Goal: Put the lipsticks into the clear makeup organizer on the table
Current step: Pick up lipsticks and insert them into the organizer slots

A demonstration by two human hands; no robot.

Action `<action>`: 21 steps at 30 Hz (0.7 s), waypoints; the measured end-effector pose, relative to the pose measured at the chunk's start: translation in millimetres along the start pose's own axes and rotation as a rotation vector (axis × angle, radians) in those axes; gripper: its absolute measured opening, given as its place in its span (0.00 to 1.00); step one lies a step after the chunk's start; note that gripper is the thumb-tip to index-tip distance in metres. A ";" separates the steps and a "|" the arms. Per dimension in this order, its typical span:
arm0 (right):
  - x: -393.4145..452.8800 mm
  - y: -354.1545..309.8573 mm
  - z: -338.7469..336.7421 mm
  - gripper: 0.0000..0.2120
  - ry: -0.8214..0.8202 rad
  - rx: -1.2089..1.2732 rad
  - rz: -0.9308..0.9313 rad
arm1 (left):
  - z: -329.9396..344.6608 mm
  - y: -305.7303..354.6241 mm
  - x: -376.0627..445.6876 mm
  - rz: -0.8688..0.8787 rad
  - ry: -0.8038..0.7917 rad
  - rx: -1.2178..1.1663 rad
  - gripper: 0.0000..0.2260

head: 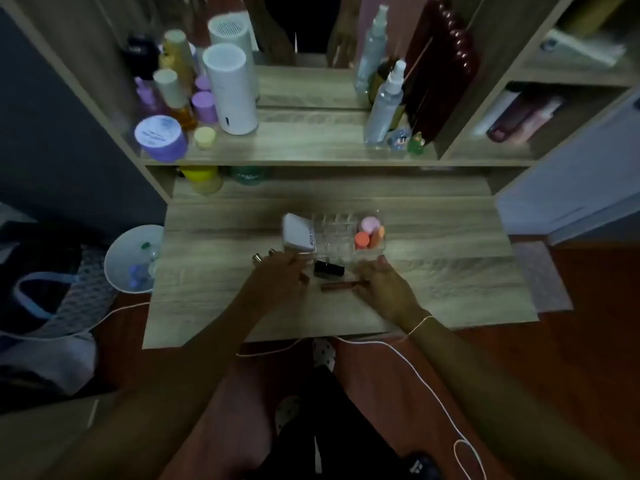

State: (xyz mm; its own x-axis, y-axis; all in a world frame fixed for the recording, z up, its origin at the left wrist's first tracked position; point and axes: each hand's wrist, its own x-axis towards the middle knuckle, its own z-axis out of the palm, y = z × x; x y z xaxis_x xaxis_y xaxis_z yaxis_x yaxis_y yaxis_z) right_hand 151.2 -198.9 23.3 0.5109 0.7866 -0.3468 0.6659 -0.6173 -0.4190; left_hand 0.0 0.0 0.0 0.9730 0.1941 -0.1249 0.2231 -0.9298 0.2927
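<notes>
On the near half of the wooden worktop (pixel 433 292), both hands lay low among the lipsticks. The right hand (pixel 382 285) rested with its fingertips touching the end of a slim brown lipstick tube (pixel 341 285) that lay flat, and whether its grip had closed on the tube could not be told. The left hand (pixel 282 278) hovered over the surface with fingers loosely spread, grip released, holding nothing visible. Between the hands, a short black lipstick (pixel 329 268) lay on its side. Just beyond the left fingers stood two small silver-capped lipsticks (pixel 263 255). Farther back sat the clear makeup organizer (pixel 334 233), its divided slots looking empty, with pink and orange sponges (pixel 369 233) in its right compartment and a white compact (pixel 298 233) leaning against its left side.
</notes>
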 end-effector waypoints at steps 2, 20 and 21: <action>8.5 8.2 2.8 0.19 0.037 -0.044 -0.046 | 7.3 -0.2 9.7 0.038 -0.024 -0.007 0.16; 15.4 24.0 16.1 0.08 0.084 0.128 -0.154 | -12.2 9.6 26.0 0.024 -0.064 0.036 0.20; 13.7 23.5 13.2 0.08 0.083 0.207 -0.126 | -14.8 13.0 26.2 0.014 -0.017 -0.006 0.17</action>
State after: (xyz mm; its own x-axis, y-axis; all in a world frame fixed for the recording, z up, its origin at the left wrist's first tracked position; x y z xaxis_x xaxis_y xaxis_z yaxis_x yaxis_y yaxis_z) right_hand 166.6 -202.9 -2.3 0.4796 0.8509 -0.2142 0.6058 -0.4977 -0.6207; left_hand 29.3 -2.4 14.5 0.9748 0.1760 -0.1373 0.2102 -0.9304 0.3003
